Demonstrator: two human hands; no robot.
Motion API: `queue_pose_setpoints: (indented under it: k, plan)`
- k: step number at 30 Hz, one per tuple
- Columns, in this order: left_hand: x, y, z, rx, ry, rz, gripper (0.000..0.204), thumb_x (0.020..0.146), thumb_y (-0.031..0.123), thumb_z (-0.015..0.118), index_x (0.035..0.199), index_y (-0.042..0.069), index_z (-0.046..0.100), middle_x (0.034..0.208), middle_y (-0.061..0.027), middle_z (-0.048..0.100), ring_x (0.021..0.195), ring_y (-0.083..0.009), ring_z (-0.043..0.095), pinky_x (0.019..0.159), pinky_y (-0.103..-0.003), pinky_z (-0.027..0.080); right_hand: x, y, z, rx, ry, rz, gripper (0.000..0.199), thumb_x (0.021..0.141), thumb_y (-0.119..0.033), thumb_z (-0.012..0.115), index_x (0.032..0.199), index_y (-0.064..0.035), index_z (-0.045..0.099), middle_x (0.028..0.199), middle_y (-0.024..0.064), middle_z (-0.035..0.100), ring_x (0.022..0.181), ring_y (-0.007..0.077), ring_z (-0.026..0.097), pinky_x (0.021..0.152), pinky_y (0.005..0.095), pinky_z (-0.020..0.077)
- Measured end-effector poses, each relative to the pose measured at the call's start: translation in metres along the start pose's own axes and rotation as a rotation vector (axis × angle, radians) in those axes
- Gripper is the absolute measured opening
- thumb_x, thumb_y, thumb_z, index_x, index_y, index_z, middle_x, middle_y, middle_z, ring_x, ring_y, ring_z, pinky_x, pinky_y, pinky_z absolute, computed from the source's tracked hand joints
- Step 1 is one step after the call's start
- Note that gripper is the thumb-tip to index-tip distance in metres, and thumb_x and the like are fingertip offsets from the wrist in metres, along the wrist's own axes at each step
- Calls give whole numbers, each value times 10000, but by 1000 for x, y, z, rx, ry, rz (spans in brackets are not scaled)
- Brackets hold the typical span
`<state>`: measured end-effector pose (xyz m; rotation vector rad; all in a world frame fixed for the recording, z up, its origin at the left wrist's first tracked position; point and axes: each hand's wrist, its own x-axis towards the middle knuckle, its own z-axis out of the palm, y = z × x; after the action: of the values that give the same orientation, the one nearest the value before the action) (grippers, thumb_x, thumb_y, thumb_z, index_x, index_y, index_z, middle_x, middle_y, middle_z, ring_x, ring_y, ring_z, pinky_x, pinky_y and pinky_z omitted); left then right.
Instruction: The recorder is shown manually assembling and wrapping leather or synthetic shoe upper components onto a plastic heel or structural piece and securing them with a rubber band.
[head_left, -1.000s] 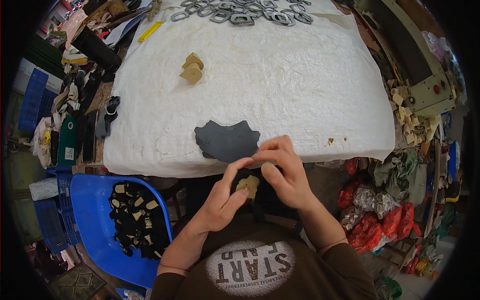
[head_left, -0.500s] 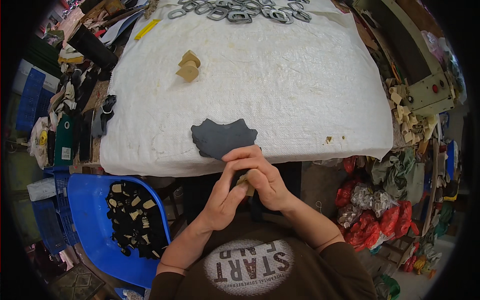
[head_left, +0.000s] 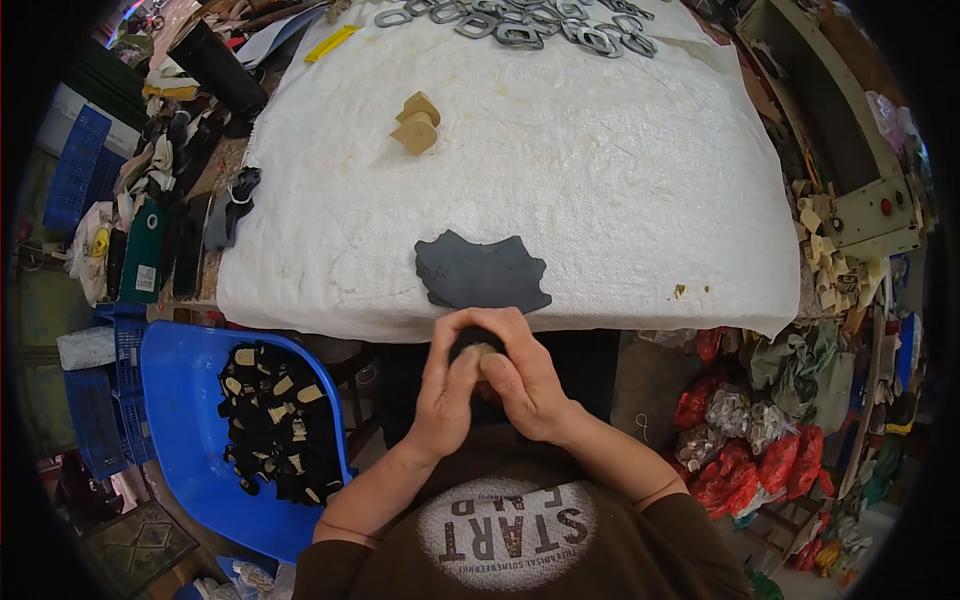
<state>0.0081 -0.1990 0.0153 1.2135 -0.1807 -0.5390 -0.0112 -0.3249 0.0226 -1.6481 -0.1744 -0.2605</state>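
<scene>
My left hand (head_left: 444, 390) and right hand (head_left: 532, 385) meet just in front of the table edge, closed together around a shoe heel (head_left: 486, 352). Its beige surface shows between my thumbs, with something black behind it; my fingers cover most of it. Right beyond my fingertips, a dark grey sheet piece (head_left: 482, 272) with scalloped edges lies flat on the white woven cloth (head_left: 640, 210). Farther off, beige shoe heels (head_left: 418, 124) rest close together on the cloth.
A blue basin (head_left: 190, 440) at the lower left holds several black-covered pieces (head_left: 285, 450) with beige parts. Many grey buckle-like rings (head_left: 518, 34) lie at the far edge, near a yellow strip (head_left: 333, 43). Red bags (head_left: 725, 482) sit low at right, below beige blocks (head_left: 822, 250).
My hands have drawn closer around the heel, and the fingers have left the dark sheet's edge. The sheet has turned slightly. The whole view has shifted a little.
</scene>
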Motion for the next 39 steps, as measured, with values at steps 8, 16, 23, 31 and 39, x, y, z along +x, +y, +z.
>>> queue_pose_setpoints:
  k: [8, 16, 23, 31, 39]
  plan:
    - [-42, -5, -105, 943, 807, 403, 337, 877, 98, 445, 1183, -41, 444, 1099, -144, 496, 1037, -241, 476, 932, -340, 361, 30, 20, -38, -718, 60, -219, 301, 714, -121, 708, 993, -78, 605, 1051, 72, 549, 984, 265, 481, 867, 392, 327]
    - [-118, 2, -178, 1710, 1354, 146, 410, 800, 110, 574, 1193, 16, 506, 1197, -181, 440, 1133, -329, 378, 999, -452, 237, 36, 28, -34, -809, 14, -148, 276, 679, -151, 731, 935, -113, 633, 1108, 66, 506, 1042, 267, 437, 894, 409, 275]
    - [-25, 15, -81, 1196, 779, 650, 290, 728, -28, 556, 1016, 2, 566, 1104, -162, 474, 1067, -303, 421, 926, -399, 328, 44, 38, -25, -860, 19, -75, 90, 720, -127, 660, 765, -82, 596, 940, 47, 502, 922, 254, 429, 803, 390, 296]
    - [27, 20, -36, 952, 279, 687, 193, 722, -64, 565, 899, -2, 613, 946, -134, 591, 895, -292, 578, 813, -371, 455, 54, 39, -34, -737, -27, 46, 70, 789, -132, 576, 803, -64, 571, 899, 61, 508, 891, 266, 430, 793, 390, 304]
    - [55, 1, -30, 1276, 130, 742, 236, 748, -43, 579, 981, -24, 614, 1042, -177, 604, 999, -318, 588, 869, -391, 459, 50, 38, -58, -146, 288, 223, 105, 875, -133, 545, 896, -35, 578, 841, 57, 568, 768, 170, 494, 698, 292, 403]
